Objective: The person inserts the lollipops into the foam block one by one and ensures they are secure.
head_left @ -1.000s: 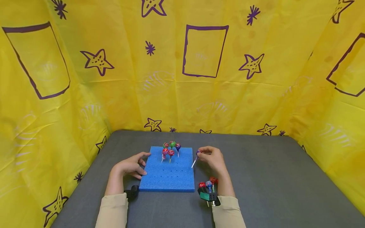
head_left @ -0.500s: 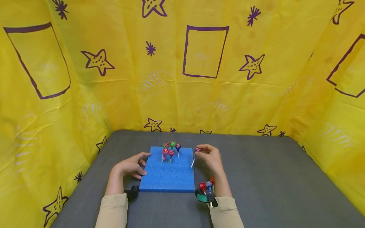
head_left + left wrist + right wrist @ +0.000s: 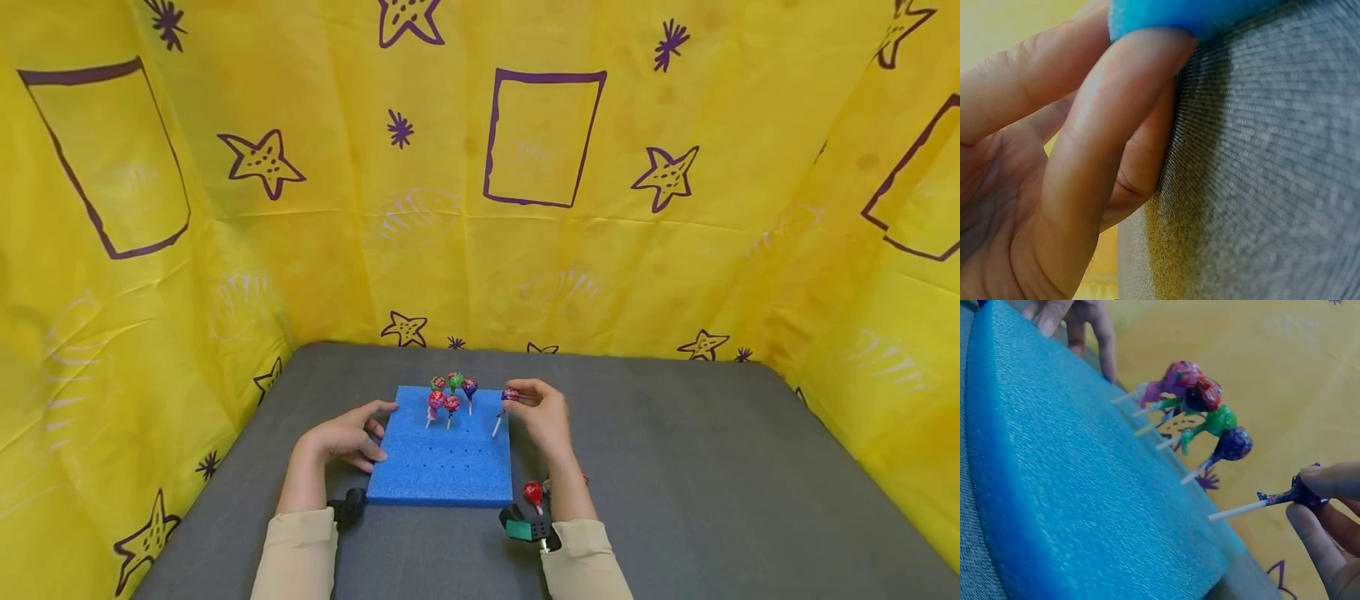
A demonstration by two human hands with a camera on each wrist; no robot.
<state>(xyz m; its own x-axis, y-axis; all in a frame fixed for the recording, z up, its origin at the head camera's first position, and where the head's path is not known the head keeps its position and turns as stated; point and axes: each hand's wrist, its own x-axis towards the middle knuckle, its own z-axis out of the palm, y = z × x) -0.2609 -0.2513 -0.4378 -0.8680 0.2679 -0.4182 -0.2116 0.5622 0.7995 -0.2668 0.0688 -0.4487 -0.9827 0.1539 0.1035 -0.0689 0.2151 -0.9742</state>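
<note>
A blue foam board [image 3: 442, 487] with small holes lies flat on the table. Several wrapped lollipops [image 3: 452, 404] stand in its far part, with green, red, pink and purple wrappers. My left hand [image 3: 339, 437] rests at the board's left edge; in the left wrist view, the thumb [image 3: 1094, 125] touches the foam's side. Over the board's right edge, my right hand [image 3: 543, 417] pinches a purple-wrapped lollipop [image 3: 1238, 510] by its candy end between thumb and fingers. Its white stick slants down to the left, the tip close to the foam; contact cannot be told.
Near my right wrist lie more lollipops, a red one [image 3: 532, 492] plainly seen and others partly hidden by the forearm. The table [image 3: 712, 467] is dark grey. A yellow patterned curtain [image 3: 420, 275] encloses the back and sides.
My right hand has moved left with the purple lollipop, from beside the board to over its right edge. The forearm now covers more of the loose lollipops. My left hand has stayed put.
</note>
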